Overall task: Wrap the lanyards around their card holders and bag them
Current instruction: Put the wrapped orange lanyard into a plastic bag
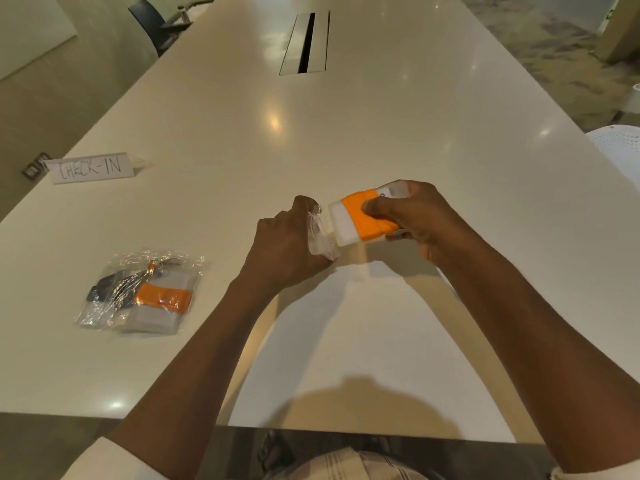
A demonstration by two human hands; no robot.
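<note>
Your right hand (412, 220) grips a frosted, translucent card holder (349, 223) with a flat orange lanyard (367, 216) wound in a broad band round its middle. Your thumb presses across the orange band and your fingers curl under and behind the holder, which tilts with its rounded pale end toward your left. That end sits right at the mouth of a small clear plastic bag (320, 237), thin, crinkled and glossy. Your left hand (287, 244) pinches the bag with curled fingers, knuckles up, the film bunched against your palm. How far the holder has entered the bag cannot be told. Both hands hover just above the smooth, glossy cream table (346, 133), forearms reaching in from the near edge.

Well to your left lies a filled bag (138, 292), wrinkled and shiny, holding another frosted holder wrapped in orange, with a metal clip and a dark piece showing through the film. Farther left stands a folded white paper sign (91, 168) hand-lettered "CHECK-IN". A long metal cable hatch (306, 43) is set into the tabletop far ahead. A dark chair (152, 22) stands at the far left edge, and a white perforated chair (620, 143) at the right.
</note>
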